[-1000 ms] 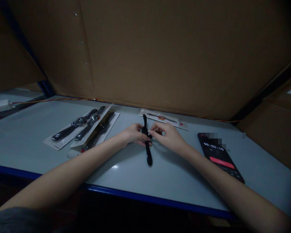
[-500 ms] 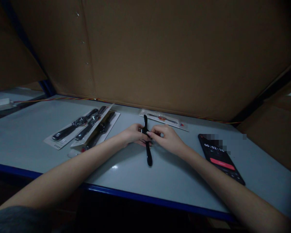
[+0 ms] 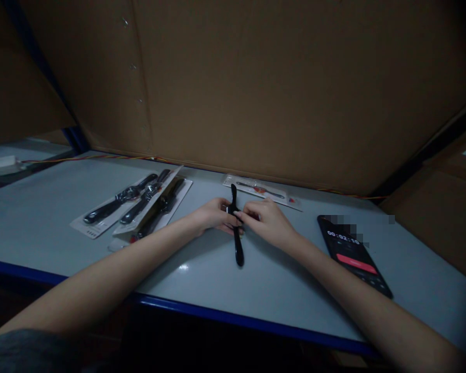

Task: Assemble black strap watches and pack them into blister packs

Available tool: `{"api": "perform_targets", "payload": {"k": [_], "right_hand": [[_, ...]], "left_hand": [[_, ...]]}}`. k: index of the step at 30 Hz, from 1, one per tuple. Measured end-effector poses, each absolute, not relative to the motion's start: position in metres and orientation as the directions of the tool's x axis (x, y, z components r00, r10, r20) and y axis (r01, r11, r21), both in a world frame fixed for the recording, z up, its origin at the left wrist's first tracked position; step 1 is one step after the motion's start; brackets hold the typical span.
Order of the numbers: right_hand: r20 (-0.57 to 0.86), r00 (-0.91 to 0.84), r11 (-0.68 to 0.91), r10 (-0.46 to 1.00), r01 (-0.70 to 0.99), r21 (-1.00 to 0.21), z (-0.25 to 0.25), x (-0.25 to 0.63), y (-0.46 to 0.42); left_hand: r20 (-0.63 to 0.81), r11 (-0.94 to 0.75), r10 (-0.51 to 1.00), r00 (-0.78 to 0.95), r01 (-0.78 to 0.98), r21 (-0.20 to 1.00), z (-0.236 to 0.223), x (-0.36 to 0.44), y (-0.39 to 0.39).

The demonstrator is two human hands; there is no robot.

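Note:
A black spokeshave [image 3: 238,251], with a handle at each end, is held over the middle of the table, its long axis running away from me. My left hand [image 3: 216,214] grips its centre part from the left, thumb on the near side and fingers around it. From the right, my right hand [image 3: 266,217] pinches at the same centre part with thumb and curled fingers. What exactly the right fingertips press on is too small and partly hidden to make out.
Several blister-packed black tools [image 3: 130,199] lie overlapping on the left. A flat card pack [image 3: 264,190] lies behind my hands. On the right rests a phone [image 3: 353,254] showing a timer. A cardboard wall [image 3: 256,93] closes off the back; the table has a blue front edge [image 3: 217,316].
Almost nothing differs. The right hand's fingers have shifted very slightly at the centre of the spokeshave; the left hand and the tool hold their place.

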State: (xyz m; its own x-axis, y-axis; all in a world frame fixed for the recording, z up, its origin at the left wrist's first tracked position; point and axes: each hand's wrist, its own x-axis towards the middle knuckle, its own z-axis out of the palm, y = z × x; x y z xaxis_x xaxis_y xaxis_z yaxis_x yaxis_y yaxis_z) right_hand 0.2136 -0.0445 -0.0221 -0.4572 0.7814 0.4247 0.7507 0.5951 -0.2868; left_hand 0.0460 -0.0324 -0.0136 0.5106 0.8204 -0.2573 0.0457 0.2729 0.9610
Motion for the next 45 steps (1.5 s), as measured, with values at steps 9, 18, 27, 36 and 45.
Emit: {"api": "perform_targets", "payload": {"k": [9, 18, 27, 36, 45], "right_hand": [[0.433, -0.445, 0.612, 0.784, 0.672, -0.417, -0.018, 0.225, -0.04], [0.409, -0.422, 0.568, 0.809, 0.741, -0.358, -0.025, 0.213, -0.043], [0.433, -0.443, 0.616, 0.785, 0.632, -0.47, -0.018, 0.225, -0.04], [0.477, -0.411, 0.567, 0.777, 0.786, -0.246, -0.024, 0.216, -0.041], [0.374, -0.4, 0.547, 0.837, 0.638, -0.542, -0.021, 0.222, -0.042]], "left_hand": [[-0.267, 0.291, 0.801, 0.536, 0.042, 0.956, -0.016, 0.047, -0.029], [-0.266, 0.274, 0.829, 0.493, 0.057, 0.96, -0.015, 0.049, -0.03], [-0.26, 0.289, 0.807, 0.53, 0.029, 0.957, -0.016, 0.049, -0.029], [-0.236, 0.272, 0.808, 0.54, 0.013, 0.962, -0.019, 0.048, -0.029], [-0.232, 0.256, 0.818, 0.526, 0.028, 0.966, -0.016, 0.048, -0.031]]}}
